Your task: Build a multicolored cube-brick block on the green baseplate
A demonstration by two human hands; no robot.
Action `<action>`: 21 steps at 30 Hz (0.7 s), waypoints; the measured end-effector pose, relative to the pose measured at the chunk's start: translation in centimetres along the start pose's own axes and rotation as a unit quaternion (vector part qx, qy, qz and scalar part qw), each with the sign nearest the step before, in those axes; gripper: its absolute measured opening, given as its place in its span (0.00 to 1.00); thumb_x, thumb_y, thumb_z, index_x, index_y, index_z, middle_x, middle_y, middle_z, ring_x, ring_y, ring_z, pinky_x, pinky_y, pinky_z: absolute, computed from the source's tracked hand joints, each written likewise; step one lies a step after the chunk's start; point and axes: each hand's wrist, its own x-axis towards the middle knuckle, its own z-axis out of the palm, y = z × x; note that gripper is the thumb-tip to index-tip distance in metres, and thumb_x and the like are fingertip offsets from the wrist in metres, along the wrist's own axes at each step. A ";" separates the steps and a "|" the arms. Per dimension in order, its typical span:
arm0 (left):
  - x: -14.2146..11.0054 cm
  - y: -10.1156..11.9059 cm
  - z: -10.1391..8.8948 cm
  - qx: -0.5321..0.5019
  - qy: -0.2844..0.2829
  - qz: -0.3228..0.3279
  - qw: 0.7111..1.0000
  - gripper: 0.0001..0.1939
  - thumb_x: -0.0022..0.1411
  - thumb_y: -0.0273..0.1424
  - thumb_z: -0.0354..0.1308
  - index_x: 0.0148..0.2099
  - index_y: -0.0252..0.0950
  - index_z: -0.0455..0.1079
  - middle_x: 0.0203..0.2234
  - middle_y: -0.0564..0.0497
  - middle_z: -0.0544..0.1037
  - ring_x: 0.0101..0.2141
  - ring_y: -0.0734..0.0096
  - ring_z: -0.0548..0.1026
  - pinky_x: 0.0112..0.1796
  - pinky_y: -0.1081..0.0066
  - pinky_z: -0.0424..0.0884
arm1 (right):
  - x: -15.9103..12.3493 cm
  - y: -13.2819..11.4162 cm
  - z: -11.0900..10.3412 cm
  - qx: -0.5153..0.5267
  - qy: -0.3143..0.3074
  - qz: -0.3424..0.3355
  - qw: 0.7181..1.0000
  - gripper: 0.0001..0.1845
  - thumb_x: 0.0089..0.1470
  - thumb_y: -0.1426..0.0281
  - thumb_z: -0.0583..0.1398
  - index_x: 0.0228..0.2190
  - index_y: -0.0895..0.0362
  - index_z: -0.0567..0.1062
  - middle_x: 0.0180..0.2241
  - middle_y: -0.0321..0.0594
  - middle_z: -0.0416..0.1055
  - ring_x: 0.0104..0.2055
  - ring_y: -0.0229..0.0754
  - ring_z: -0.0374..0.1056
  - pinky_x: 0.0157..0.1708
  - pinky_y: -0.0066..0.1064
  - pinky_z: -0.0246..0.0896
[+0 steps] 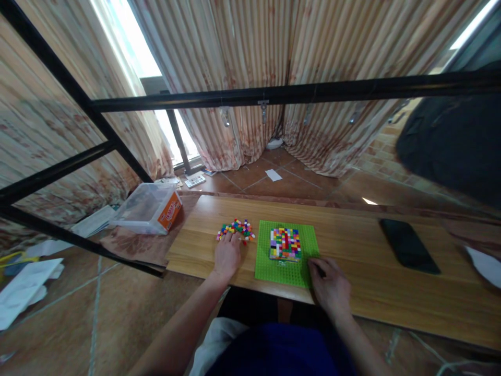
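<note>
My left hand (227,256) reaches into a loose pile of small coloured toy bricks (237,226). Its fingers stretch forward and touch the near side of the pile; no brick shows in its grasp. On the wooden table, a green baseplate (266,266) lies to the right of the pile. A block built of many coloured bricks (285,244) stands on the baseplate, with a patchwork top and a short red strip in its middle. At the plate's right edge rests my right hand (329,282), fingers curled in towards the thumb. What its fingertips hold, if anything, is hidden.
A black phone (409,245) lies on the table (356,235) to the right, near a white paper (485,265). Left of the table stands a clear plastic box (144,209) with an orange label. A black metal bar (274,95) crosses in front of the curtains.
</note>
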 end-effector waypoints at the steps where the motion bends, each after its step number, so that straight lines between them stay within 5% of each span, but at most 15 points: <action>1: -0.1 -0.1 0.0 0.002 0.002 0.001 1.000 0.15 0.70 0.28 0.45 0.51 0.35 0.71 0.43 0.43 0.77 0.46 0.58 0.73 0.48 0.61 0.69 | 0.0 -0.1 0.0 -0.001 0.000 -0.001 1.000 0.21 0.60 0.55 0.54 0.34 0.55 0.80 0.37 0.45 0.77 0.37 0.45 0.72 0.37 0.35 0.64; 21: 1.2 1.0 -2.5 0.038 -0.135 0.021 0.990 0.18 0.58 0.15 0.46 0.46 0.32 0.71 0.41 0.40 0.76 0.47 0.56 0.73 0.47 0.62 0.68 | 0.0 0.0 0.0 -0.015 -0.011 -0.004 1.000 0.22 0.60 0.56 0.52 0.34 0.56 0.80 0.38 0.45 0.76 0.37 0.45 0.71 0.38 0.35 0.64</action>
